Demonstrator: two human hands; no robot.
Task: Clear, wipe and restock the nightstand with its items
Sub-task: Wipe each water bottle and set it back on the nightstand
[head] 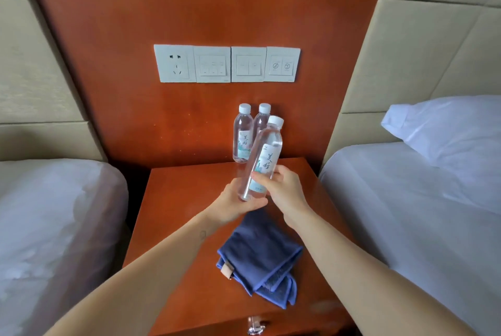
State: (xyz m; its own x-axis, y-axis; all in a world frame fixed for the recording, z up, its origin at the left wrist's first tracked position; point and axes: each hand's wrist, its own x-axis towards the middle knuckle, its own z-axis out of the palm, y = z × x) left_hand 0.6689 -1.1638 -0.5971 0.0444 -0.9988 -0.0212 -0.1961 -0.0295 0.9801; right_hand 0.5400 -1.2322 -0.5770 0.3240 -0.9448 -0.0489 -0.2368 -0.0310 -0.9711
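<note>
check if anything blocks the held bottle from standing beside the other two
Nothing visible does. Beside the held bottle, the nightstand right of the two standing bottles looks bare; the blue cloth lies nearer the front edge.

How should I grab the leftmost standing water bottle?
Take the leftmost bottle round its labelled middle, coming from the front-left. It stands upright, a second bottle crowds its right side and the wall panel sits behind, so that side looks freest.
</note>
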